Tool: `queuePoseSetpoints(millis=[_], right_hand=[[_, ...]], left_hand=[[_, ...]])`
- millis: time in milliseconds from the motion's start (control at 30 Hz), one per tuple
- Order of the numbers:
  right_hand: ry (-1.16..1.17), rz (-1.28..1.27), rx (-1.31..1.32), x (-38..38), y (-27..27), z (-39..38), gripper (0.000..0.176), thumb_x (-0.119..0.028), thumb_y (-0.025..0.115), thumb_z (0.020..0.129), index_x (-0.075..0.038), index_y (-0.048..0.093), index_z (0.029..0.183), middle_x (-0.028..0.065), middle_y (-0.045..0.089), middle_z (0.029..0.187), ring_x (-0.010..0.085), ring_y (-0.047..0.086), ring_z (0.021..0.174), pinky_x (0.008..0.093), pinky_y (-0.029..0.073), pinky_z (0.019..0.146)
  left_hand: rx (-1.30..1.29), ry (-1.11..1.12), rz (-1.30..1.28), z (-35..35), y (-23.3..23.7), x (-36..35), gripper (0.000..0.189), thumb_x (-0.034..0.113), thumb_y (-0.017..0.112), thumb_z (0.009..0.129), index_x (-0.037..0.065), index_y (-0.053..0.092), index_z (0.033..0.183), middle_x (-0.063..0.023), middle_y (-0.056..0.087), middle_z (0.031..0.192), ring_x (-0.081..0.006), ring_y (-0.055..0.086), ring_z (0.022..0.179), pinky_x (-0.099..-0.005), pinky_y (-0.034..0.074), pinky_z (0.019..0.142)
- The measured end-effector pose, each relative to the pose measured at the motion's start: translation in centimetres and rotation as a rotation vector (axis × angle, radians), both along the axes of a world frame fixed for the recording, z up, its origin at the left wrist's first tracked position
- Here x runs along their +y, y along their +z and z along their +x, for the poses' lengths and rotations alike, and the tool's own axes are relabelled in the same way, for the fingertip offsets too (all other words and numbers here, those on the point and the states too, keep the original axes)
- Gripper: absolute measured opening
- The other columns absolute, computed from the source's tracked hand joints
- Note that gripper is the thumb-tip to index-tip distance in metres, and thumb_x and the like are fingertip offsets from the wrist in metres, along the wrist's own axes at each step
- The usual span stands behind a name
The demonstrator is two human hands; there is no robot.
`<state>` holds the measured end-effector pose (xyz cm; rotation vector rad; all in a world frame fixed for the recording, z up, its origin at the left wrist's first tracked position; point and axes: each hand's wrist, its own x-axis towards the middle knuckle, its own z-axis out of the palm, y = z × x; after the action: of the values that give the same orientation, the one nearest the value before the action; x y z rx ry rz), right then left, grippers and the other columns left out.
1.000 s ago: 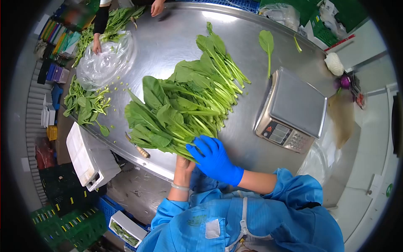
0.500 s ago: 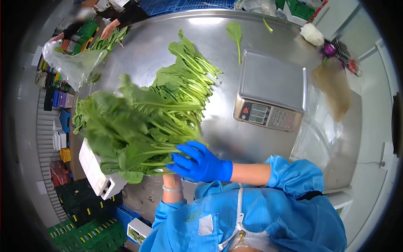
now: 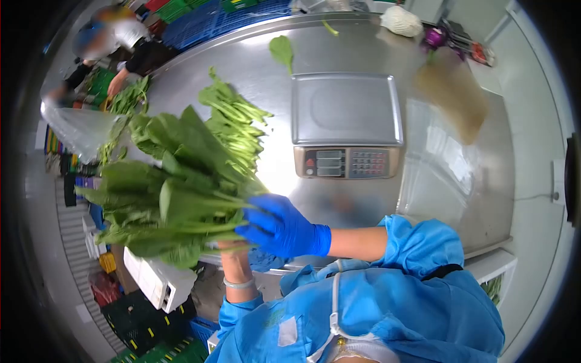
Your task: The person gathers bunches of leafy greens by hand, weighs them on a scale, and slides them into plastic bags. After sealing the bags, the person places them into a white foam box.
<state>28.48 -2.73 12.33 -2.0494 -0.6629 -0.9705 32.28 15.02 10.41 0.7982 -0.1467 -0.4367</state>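
Note:
A large bunch of leafy greens point(image 3: 175, 199) is lifted over the table's near edge, leaves to the left and pale stems to the right. My right hand point(image 3: 278, 227), in a blue glove, is closed around the stem ends. My left forearm point(image 3: 238, 272), with a pale bangle, comes up beneath the bunch; the leaves hide that hand's fingers. More leafy greens point(image 3: 239, 124) lie behind the bunch on the steel table point(image 3: 212, 51), stems pointing right. To their right stands a digital scale point(image 3: 347, 112) with a bare metal pan.
A single leaf point(image 3: 281, 51) lies behind the scale. Clear plastic bags point(image 3: 433, 163) and a brownish bag point(image 3: 454, 94) lie at the right. A co-worker point(image 3: 136, 57) handles greens and a plastic bag point(image 3: 78, 130) at the far left. A white box point(image 3: 157, 275) stands at the lower left.
The bunch has risen off the table and moved left, with my right hand still on the stems. My view has shifted, so the scale appears farther left. The co-worker's plastic bag hangs lower.

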Motion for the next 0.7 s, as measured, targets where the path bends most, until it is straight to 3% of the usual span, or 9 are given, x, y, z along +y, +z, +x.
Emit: queuePoseSetpoints(millis=[100,167,233,367,433,500,533,600,700], right_hand=[[-0.062,0.236,0.217,-3.9,-0.4,0.7,0.051,-0.017,0.065,0.074,-0.009,0.052,0.123,0.0146,0.045,0.126,0.0363,0.046,0.114,0.0475,0.040,0.094],[-0.126,0.352,0.315,-6.5,-2.2,1.3,0.061,-0.013,0.065,0.074,-0.005,0.044,0.132,0.0195,0.042,0.131,0.0380,0.041,0.121,0.0448,0.035,0.100],[-0.268,0.421,0.352,-9.5,-1.8,1.8,0.063,-0.012,0.064,0.076,-0.004,0.041,0.135,0.0199,0.040,0.135,0.0368,0.039,0.124,0.0421,0.034,0.103],[-0.428,0.436,0.519,-16.2,-6.1,3.7,0.071,-0.009,0.061,0.079,-0.003,0.027,0.141,0.0234,0.042,0.133,0.0375,0.043,0.121,0.0409,0.036,0.101],[-0.562,0.340,0.709,-19.5,-9.9,4.3,0.070,-0.009,0.058,0.080,-0.002,0.025,0.141,0.0259,0.046,0.128,0.0398,0.047,0.116,0.0418,0.039,0.098],[-0.698,0.214,0.989,-22.1,-12.4,4.6,0.067,-0.010,0.055,0.083,-0.001,0.025,0.141,0.0277,0.050,0.123,0.0416,0.051,0.112,0.0425,0.041,0.096],[-0.713,0.214,0.932,-22.8,-12.1,4.4,0.065,-0.010,0.054,0.083,-0.001,0.026,0.141,0.0279,0.050,0.123,0.0417,0.051,0.111,0.0424,0.041,0.095],[-0.730,0.209,0.826,-23.8,-11.6,3.8,0.060,-0.011,0.051,0.085,-0.001,0.028,0.140,0.0285,0.051,0.121,0.0419,0.052,0.109,0.0421,0.042,0.094],[-0.746,0.479,0.562,-24.4,-10.0,2.9,0.055,-0.011,0.049,0.087,0.000,0.032,0.138,0.0274,0.051,0.122,0.0397,0.053,0.111,0.0402,0.042,0.094]], left_hand=[[0.058,0.196,0.423,1.7,1.5,-7.1,0.051,0.016,0.065,0.084,0.002,0.044,0.128,-0.0112,0.053,0.123,-0.0207,0.053,0.109,-0.0337,0.046,0.091],[0.018,0.089,0.443,3.6,2.6,-11.9,0.042,0.011,0.060,0.084,0.002,0.044,0.122,-0.0073,0.055,0.112,-0.0178,0.055,0.100,-0.0315,0.046,0.085],[-0.013,-0.042,0.584,5.4,3.0,-16.0,0.042,0.012,0.056,0.088,0.003,0.042,0.126,-0.0093,0.054,0.116,-0.0186,0.055,0.102,-0.0315,0.046,0.087],[-0.144,-0.100,0.651,8.6,0.0,-23.0,0.071,0.018,0.071,0.080,0.000,0.028,0.133,-0.0153,0.051,0.123,-0.0231,0.052,0.110,-0.0330,0.043,0.094],[-0.346,-0.100,0.850,9.0,-3.6,-25.0,0.080,0.020,0.074,0.077,-0.004,0.025,0.135,-0.0195,0.048,0.126,-0.0274,0.049,0.115,-0.0357,0.040,0.097],[-0.635,-0.051,1.316,9.6,-9.9,-25.4,0.087,0.021,0.072,0.079,-0.001,0.018,0.142,-0.0216,0.044,0.133,-0.0276,0.048,0.118,-0.0340,0.038,0.099],[-0.712,-0.038,1.406,9.2,-9.7,-25.3,0.087,0.020,0.072,0.079,0.000,0.017,0.143,-0.0226,0.041,0.136,-0.0293,0.048,0.119,-0.0346,0.037,0.100],[-0.576,-0.029,1.175,9.5,-9.9,-24.4,0.085,0.019,0.071,0.079,0.000,0.018,0.143,-0.0230,0.040,0.136,-0.0300,0.047,0.120,-0.0349,0.037,0.100],[-0.492,0.042,1.105,8.9,-8.6,-22.2,0.079,0.017,0.069,0.081,-0.001,0.021,0.141,-0.0220,0.037,0.137,-0.0291,0.043,0.122,-0.0369,0.039,0.098]])
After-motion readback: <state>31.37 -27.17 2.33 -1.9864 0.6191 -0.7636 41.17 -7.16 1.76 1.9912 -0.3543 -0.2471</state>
